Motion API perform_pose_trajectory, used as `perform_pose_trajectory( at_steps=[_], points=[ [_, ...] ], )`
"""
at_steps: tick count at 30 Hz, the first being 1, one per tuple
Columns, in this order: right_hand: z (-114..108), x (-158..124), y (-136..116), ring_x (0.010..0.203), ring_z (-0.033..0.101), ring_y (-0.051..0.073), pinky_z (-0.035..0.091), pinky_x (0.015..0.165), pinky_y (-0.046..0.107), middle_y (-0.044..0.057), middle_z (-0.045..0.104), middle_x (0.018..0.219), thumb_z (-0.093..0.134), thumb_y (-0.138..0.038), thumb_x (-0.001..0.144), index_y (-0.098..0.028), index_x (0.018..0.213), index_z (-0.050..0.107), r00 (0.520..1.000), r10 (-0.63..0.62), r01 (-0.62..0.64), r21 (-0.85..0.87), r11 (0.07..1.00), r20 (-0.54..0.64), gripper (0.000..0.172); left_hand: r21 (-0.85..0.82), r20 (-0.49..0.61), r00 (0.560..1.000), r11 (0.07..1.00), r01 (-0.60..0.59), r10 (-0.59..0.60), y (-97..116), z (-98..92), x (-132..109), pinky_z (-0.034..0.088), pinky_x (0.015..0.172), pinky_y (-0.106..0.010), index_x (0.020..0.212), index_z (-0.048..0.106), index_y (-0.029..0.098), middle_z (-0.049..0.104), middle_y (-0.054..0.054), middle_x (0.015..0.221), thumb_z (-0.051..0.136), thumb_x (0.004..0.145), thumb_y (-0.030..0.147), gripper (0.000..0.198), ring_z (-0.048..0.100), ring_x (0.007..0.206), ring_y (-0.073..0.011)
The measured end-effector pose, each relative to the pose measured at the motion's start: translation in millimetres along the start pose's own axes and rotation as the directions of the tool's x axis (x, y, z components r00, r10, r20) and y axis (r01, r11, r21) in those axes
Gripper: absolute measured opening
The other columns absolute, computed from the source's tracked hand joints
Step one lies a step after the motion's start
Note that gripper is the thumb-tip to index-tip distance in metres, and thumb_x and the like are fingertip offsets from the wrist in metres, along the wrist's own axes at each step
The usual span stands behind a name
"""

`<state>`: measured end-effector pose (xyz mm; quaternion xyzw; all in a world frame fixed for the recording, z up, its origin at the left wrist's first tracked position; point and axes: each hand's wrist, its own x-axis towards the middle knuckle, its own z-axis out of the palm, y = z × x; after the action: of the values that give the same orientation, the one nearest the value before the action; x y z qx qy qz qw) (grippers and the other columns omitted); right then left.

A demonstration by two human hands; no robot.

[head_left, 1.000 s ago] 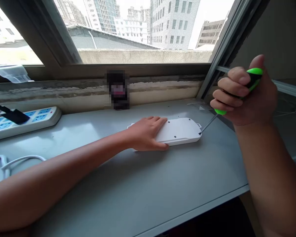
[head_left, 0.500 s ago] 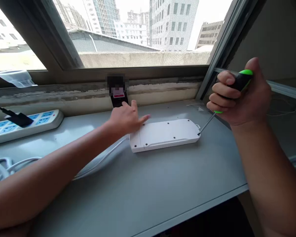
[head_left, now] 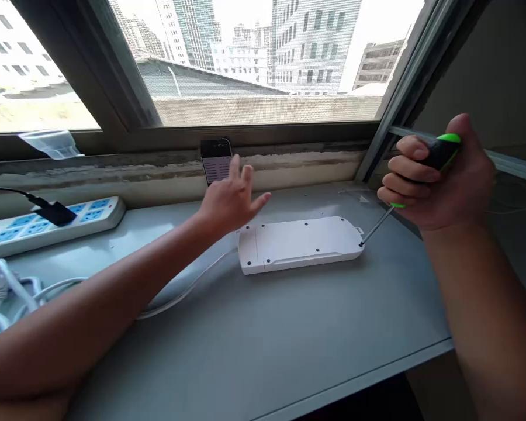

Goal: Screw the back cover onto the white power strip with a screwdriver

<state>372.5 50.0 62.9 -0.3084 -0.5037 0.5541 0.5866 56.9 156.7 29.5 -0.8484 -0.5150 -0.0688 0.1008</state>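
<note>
A white power strip (head_left: 298, 240) lies face down on the grey table, several dark screws showing on its back. My right hand (head_left: 442, 175) is wrapped round the black and green handle of a screwdriver (head_left: 379, 225). The screwdriver slants down to the left, its tip at the screw on the strip's right end. Above the strip's left end, my left hand (head_left: 232, 199) is raised with its fingers apart and holds nothing. Close behind that hand, a phone (head_left: 217, 166) leans against the wall under the window, its screen lit with lines of text.
Another power strip (head_left: 92, 216) with blue sockets and a black plug (head_left: 55, 211) stands at the left. Coiled white cable (head_left: 15, 286) lies in front of it. A clear plastic cup (head_left: 55, 143) sits by the window frame. The table's front edge (head_left: 355, 377) runs along the bottom.
The phone's screen has gone from a picture with a pink strip to lines of text. My left hand has lifted slightly from the strip's edge. The view has shifted a little; the screwdriver stays at the screw.
</note>
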Motion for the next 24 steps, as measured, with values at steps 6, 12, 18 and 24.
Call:
perform_pose_trajectory(
  at_steps=[6,12,18,24],
  points=[
    [-0.5,2.4,5.2,0.037,0.013,0.006,0.016,0.036,0.027,-0.01,0.019,0.054,0.088,-0.076,0.064,-0.024,0.076,0.052,0.996,-0.072,0.071,-0.018,0.997,-0.044,0.064,-0.238,0.126,0.955,0.943,-0.232,0.267,38.4,-5.2,-27.9,0.055,0.084,-0.042,0.139,0.055,0.016,0.066,-0.017,0.143,0.034,0.107,0.069,0.065,0.072,0.111,-0.0352],
    [5.7,3.6,9.8,0.039,0.016,0.007,0.016,0.036,0.025,-0.007,0.02,0.057,0.079,-0.068,0.082,-0.022,0.07,0.05,0.991,-0.135,0.135,0.031,0.99,0.024,0.055,-0.342,0.257,0.881,0.89,-0.302,0.398,55.1,4.5,-42.3,0.051,0.102,-0.049,0.134,0.06,0.018,0.069,-0.018,0.136,0.052,0.092,0.084,0.078,0.064,0.122,-0.0388],
    [5.7,5.1,8.5,0.039,0.014,0.006,0.013,0.037,0.024,-0.007,0.018,0.055,0.079,-0.067,0.082,-0.022,0.067,0.045,0.988,-0.112,0.103,0.077,0.992,0.111,0.059,-0.376,0.29,0.894,0.9,-0.221,0.341,41.6,5.2,-59.9,0.038,0.121,-0.046,0.159,0.043,0.016,0.054,-0.019,0.159,0.066,0.085,0.076,0.098,0.051,0.144,-0.0384],
    [11.0,7.0,12.6,0.038,0.012,0.005,0.008,0.035,0.025,-0.008,0.022,0.05,0.069,-0.082,0.082,-0.023,0.067,0.051,0.981,-0.165,0.155,0.1,0.983,0.101,0.063,-0.382,0.27,0.922,0.91,-0.161,0.276,32.9,-0.6,-78.1,0.039,0.119,-0.042,0.163,0.042,0.014,0.055,-0.019,0.158,0.065,0.086,0.079,0.103,0.053,0.143,-0.0376]
  ],
)
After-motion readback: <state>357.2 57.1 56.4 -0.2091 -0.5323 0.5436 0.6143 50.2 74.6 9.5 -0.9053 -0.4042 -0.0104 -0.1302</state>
